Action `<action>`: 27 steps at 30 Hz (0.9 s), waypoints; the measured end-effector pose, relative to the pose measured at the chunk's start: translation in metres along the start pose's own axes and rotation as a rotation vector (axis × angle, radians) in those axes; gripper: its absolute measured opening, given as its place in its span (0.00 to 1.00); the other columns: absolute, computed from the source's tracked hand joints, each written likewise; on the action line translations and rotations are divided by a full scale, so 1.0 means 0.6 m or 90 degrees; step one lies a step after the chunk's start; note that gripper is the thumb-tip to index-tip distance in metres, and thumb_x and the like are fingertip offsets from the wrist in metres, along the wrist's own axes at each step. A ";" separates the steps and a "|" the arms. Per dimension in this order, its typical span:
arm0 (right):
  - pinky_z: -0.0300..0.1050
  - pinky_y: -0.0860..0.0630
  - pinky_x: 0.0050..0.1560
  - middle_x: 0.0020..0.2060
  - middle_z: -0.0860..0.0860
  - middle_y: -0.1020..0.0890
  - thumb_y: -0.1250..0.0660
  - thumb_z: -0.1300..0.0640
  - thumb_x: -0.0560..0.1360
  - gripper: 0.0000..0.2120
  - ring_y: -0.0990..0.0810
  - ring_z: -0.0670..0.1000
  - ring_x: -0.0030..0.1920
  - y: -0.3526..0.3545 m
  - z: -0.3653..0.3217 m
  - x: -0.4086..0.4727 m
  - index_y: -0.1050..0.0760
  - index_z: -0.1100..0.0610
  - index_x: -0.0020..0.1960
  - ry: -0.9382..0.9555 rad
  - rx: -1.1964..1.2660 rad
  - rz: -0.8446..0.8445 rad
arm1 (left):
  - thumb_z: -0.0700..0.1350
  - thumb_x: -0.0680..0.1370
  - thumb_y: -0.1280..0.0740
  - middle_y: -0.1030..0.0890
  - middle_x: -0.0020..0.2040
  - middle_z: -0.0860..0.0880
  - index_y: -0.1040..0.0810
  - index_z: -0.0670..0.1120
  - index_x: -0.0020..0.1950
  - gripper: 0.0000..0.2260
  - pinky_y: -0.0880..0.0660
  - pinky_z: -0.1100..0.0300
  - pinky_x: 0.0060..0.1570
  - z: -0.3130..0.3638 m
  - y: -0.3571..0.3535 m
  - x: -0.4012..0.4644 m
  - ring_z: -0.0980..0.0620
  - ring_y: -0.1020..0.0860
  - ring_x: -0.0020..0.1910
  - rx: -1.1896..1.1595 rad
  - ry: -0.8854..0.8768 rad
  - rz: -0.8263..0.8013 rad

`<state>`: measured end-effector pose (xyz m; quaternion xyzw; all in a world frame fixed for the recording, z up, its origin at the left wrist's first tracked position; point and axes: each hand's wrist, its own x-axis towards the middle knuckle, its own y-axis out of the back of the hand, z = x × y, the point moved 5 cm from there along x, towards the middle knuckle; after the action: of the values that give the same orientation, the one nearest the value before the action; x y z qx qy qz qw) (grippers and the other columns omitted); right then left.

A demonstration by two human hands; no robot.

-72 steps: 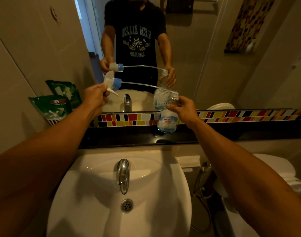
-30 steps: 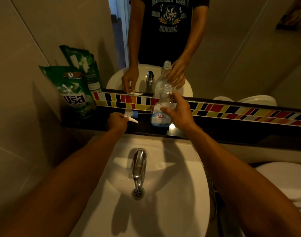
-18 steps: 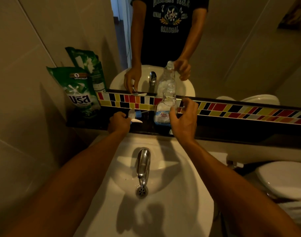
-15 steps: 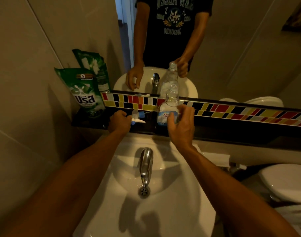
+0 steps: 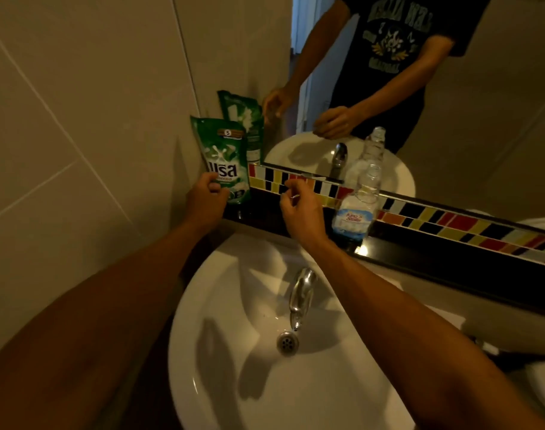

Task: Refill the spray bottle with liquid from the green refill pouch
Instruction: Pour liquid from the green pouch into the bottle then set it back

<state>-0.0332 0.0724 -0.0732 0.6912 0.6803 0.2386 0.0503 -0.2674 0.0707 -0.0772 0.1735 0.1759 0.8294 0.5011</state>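
Observation:
The green refill pouch [image 5: 224,156] stands upright on the dark ledge [image 5: 445,252] in the left corner, against the wall. My left hand [image 5: 205,198] is at its lower left corner with fingers curled in front of it; the mirror shows those fingers apart, not closed on the pouch. The clear spray bottle [image 5: 359,206], without its spray head, stands upright on the ledge with its neck uncovered. My right hand [image 5: 299,207] hovers between pouch and bottle, fingers loosely bent, holding nothing. The spray head is not visible; my right hand covers that stretch of ledge.
A white basin [image 5: 234,352] with a chrome tap [image 5: 300,293] lies below the ledge. A coloured tile strip [image 5: 451,218] and a mirror rise behind it. A tiled wall [image 5: 79,135] closes the left side. A toilet lid edge [image 5: 544,389] shows at the lower right.
Both hands let go: the bottle now stands alone on the ledge and the spray head was laid down. My left hand moved left to the pouch, my right hand moved left off the bottle.

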 end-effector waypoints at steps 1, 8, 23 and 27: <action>0.45 0.21 0.44 0.46 0.51 0.20 0.35 0.60 0.82 0.10 0.21 0.47 0.42 -0.010 -0.006 0.009 0.23 0.56 0.63 -0.007 0.003 -0.011 | 0.42 0.78 0.33 0.21 0.45 0.51 0.26 0.46 0.67 0.17 0.30 0.68 0.34 0.000 0.016 0.007 0.48 0.21 0.46 0.000 0.011 0.004; 0.33 0.27 0.41 0.60 0.52 0.21 0.36 0.59 0.84 0.20 0.19 0.49 0.53 -0.086 -0.030 0.082 0.31 0.56 0.75 -0.086 -0.015 -0.103 | 0.41 0.80 0.37 0.30 0.75 0.42 0.40 0.46 0.80 0.28 0.26 0.51 0.65 -0.024 0.073 0.086 0.44 0.26 0.69 -0.094 0.078 -0.057; 0.50 0.19 0.55 0.50 0.51 0.16 0.40 0.63 0.84 0.10 0.18 0.51 0.50 -0.217 -0.002 0.179 0.20 0.61 0.59 -0.122 0.038 -0.043 | 0.49 0.83 0.42 0.19 0.59 0.51 0.29 0.56 0.71 0.17 0.23 0.53 0.52 -0.069 0.033 0.204 0.49 0.21 0.52 -0.077 0.085 -0.094; 0.45 0.20 0.47 0.39 0.46 0.20 0.39 0.61 0.85 0.09 0.21 0.45 0.41 -0.223 0.002 0.180 0.22 0.57 0.48 -0.115 0.036 0.025 | 0.51 0.77 0.40 0.24 0.36 0.51 0.25 0.50 0.50 0.08 0.26 0.53 0.35 -0.079 0.025 0.217 0.45 0.26 0.40 -0.140 0.071 -0.109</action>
<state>-0.1599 0.1861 -0.0987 0.7244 0.6655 0.1569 0.0875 -0.3581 0.1747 -0.0972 0.0560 0.1258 0.8063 0.5753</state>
